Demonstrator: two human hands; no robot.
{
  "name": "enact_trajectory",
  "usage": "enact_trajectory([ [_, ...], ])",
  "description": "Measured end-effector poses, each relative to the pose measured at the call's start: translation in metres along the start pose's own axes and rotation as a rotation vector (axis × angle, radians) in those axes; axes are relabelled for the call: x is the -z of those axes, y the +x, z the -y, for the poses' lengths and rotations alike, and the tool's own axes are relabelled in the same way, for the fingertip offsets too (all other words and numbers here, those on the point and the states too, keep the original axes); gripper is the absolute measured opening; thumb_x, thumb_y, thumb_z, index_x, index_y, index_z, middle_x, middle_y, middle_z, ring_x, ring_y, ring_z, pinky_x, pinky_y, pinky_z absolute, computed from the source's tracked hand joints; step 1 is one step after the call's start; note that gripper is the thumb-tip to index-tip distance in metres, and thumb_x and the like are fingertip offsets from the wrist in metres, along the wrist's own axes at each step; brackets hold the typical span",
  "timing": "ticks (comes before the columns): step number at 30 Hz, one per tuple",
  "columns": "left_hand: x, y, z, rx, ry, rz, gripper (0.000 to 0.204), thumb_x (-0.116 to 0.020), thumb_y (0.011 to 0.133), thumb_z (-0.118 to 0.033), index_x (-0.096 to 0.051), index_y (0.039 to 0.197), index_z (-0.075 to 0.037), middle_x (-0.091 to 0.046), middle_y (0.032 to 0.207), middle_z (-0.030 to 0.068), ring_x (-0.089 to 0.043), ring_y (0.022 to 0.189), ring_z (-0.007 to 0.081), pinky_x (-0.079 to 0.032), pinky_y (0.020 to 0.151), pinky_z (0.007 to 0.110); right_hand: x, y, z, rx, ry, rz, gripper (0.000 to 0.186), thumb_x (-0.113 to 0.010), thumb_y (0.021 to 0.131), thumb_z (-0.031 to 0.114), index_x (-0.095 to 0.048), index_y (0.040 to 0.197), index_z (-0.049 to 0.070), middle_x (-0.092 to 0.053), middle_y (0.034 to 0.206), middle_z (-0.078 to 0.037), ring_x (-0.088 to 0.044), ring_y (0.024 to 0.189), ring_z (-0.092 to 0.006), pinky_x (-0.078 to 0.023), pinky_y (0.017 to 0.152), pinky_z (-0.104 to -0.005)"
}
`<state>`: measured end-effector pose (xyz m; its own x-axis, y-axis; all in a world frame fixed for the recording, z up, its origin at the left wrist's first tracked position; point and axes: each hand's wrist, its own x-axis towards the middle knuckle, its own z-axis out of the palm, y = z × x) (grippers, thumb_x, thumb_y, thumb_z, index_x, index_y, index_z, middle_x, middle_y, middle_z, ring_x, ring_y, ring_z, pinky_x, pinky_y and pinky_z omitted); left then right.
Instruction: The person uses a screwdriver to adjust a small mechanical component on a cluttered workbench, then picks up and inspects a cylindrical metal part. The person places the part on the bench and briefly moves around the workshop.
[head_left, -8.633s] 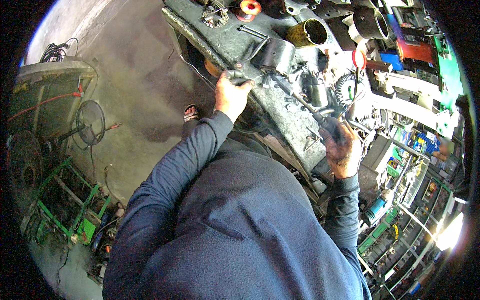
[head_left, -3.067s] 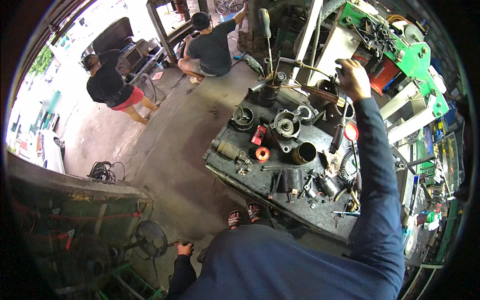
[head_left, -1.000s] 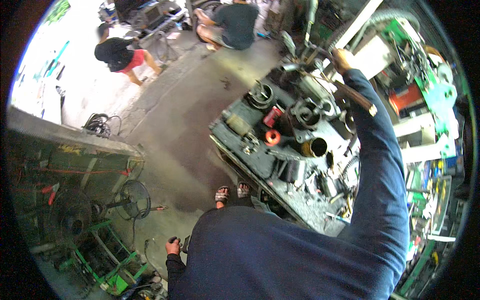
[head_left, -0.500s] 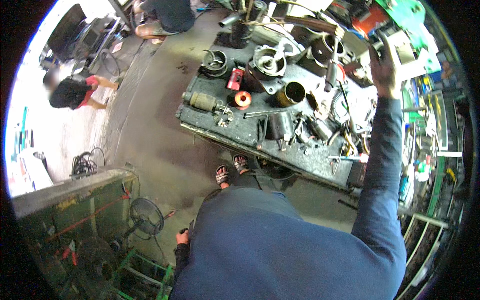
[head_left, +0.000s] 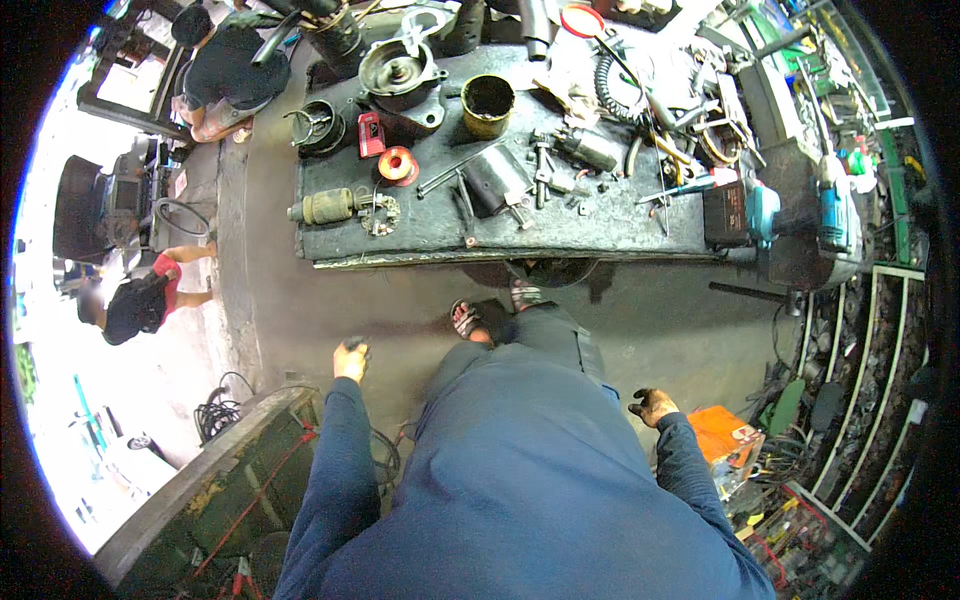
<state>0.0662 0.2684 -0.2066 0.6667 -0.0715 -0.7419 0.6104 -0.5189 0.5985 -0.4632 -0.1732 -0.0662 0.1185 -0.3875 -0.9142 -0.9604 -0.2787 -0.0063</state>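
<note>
My left hand point(head_left: 350, 361) hangs low in front of the bench, apart from everything on it. Its fingers look curled, with something dark at their tips that could be grime or a small thing. Lower right, my right hand point(head_left: 654, 406) hangs beside my body near an orange box point(head_left: 718, 432). Dark smudges mark its loosely bent fingers, which are apart with nothing between them. Across the bench point(head_left: 420, 240) lie a motor armature point(head_left: 325, 206), a spool of copper wire point(head_left: 398, 166), a metal cylinder point(head_left: 495, 180) and a round motor housing point(head_left: 397, 72).
A red box point(head_left: 371, 134) and a brass-coloured sleeve point(head_left: 488, 105) stand on the bench. Blue power tools point(head_left: 762, 212) lie at its right end. A metal rack point(head_left: 850, 380) borders the right side. Two other people are at the left, one a crouching person point(head_left: 235, 70).
My right arm has dropped from its raised place over the bench's right side to beside my body. My left hand has come up and forward. The view has turned, so the bench now lies straight ahead.
</note>
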Motion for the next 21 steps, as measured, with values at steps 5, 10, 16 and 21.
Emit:
enact_trajectory([
  [5,-0.049,-0.011,-0.047,-0.225,0.259,0.096,0.032,-0.068,0.092,-0.003,-0.064,0.124,-0.004,-0.074,0.102,0.0075,-0.067,0.077,0.0153,-0.054,0.065,0.031,-0.044,0.039,-0.03,-0.186,0.477,0.078,0.047,-0.075,0.093,0.032,-0.068,0.129,0.004,-0.073,0.119,-0.019,-0.072,0.105,-0.0324,-0.056,0.088,-0.0401],
  [10,-0.084,-0.055,-0.037,-0.027,0.448,0.056,0.034,-0.079,0.083,-0.014,-0.07,0.114,0.0,-0.075,0.101,0.0105,-0.069,0.091,0.0196,-0.055,0.085,0.033,-0.025,0.083,-0.049,-0.038,0.566,-0.024,0.046,-0.076,0.092,0.028,-0.066,0.128,0.001,-0.075,0.117,-0.018,-0.073,0.092,-0.0258,-0.057,0.079,-0.0372],
  [16,-0.103,-0.126,-0.002,0.064,0.604,-0.006,0.032,-0.076,0.088,-0.017,-0.071,0.116,-0.003,-0.075,0.098,0.0091,-0.069,0.089,0.0184,-0.054,0.083,0.033,0.04,0.129,-0.07,0.025,0.677,-0.091,0.041,-0.066,0.098,0.028,-0.065,0.129,0.002,-0.075,0.105,-0.011,-0.069,0.081,-0.0233,-0.057,0.069,-0.0356],
  [21,-0.12,-0.158,-0.033,0.207,0.665,0.048,0.032,-0.075,0.087,-0.016,-0.07,0.114,0.0,-0.076,0.102,0.0138,-0.071,0.098,0.0237,-0.054,0.089,0.035,0.059,0.133,-0.067,0.052,0.681,-0.09,0.04,-0.063,0.098,0.03,-0.067,0.128,0.004,-0.073,0.109,-0.012,-0.069,0.082,-0.0209,-0.057,0.067,-0.036],
])
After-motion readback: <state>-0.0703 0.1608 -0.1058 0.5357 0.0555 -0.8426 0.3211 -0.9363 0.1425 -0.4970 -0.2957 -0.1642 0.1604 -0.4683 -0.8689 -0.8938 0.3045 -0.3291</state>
